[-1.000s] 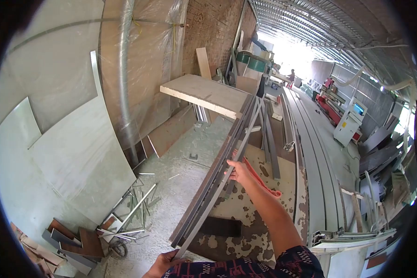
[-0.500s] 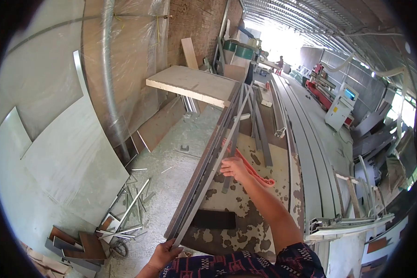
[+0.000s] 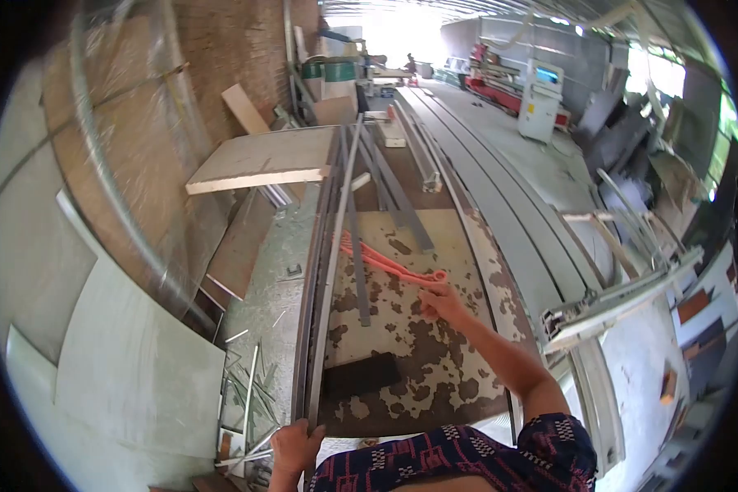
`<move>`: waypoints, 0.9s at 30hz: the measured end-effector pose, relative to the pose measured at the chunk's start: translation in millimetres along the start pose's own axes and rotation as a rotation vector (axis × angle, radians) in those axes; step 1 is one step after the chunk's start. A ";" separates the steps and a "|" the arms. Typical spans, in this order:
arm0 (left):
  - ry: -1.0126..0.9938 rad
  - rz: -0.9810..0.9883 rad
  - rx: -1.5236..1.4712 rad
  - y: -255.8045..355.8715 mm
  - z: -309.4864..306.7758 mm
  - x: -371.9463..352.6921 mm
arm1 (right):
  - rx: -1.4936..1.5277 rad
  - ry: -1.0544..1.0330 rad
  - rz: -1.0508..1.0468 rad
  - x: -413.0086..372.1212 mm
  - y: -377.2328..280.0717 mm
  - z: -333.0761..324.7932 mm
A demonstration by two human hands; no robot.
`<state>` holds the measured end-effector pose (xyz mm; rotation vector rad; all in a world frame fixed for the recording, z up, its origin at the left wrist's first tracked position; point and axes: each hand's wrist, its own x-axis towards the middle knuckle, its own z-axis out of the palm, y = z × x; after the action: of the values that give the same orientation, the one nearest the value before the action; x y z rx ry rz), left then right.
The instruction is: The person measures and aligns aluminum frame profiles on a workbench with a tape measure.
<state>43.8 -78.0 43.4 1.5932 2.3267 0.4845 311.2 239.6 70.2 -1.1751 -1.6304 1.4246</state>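
My left hand [image 3: 297, 445] is wrapped round the near end of a long light-grey metal strip [image 3: 339, 205] at the left edge of the worktable [image 3: 435, 340]. Darker long strips [image 3: 310, 295] lie alongside it. My right hand [image 3: 441, 303] hovers by the looped near end of an orange plastic piece [image 3: 385, 264], its fingers partly bent and apart. That orange piece lies slantwise across the table, its far end passing under a shorter grey strip [image 3: 359, 279]. A flat black rectangular object [image 3: 361, 375] rests close to the table's near left corner.
A pale board [image 3: 262, 156] juts out beyond the table's left edge. More grey strips [image 3: 406, 213] lie towards the far end. Long grey panels [image 3: 500, 180] run along the right, beside a metal frame [image 3: 623, 299]. Metal offcuts [image 3: 254, 389] litter the floor at left.
My right hand has left the long strip and moved right to the orange piece's end. My left hand stays at the strip's near end. The view has turned right.
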 end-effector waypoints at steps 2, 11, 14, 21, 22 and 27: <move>0.005 0.023 0.010 3.6 -4.2 5.5 | -0.118 0.073 -0.045 -18.9 18.5 -30.5; 0.148 0.087 0.128 9.3 14.6 53.0 | -0.809 0.333 -0.067 -117.8 63.6 -112.1; 0.136 0.066 0.145 17.3 12.8 66.1 | -0.862 0.273 0.103 -146.1 71.4 -121.9; 0.166 0.083 0.202 44.1 15.7 65.7 | -0.789 0.255 0.119 -186.5 87.3 -117.8; 0.122 0.060 0.215 45.2 16.3 64.5 | -0.782 0.247 0.144 -188.8 82.8 -115.8; 0.078 0.092 0.274 38.7 20.3 68.4 | -0.784 0.292 0.135 -181.5 108.5 -118.6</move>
<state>60.5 1.3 38.7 1.8396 2.4739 0.2591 508.1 117.1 -0.6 -1.8453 -1.9720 0.6139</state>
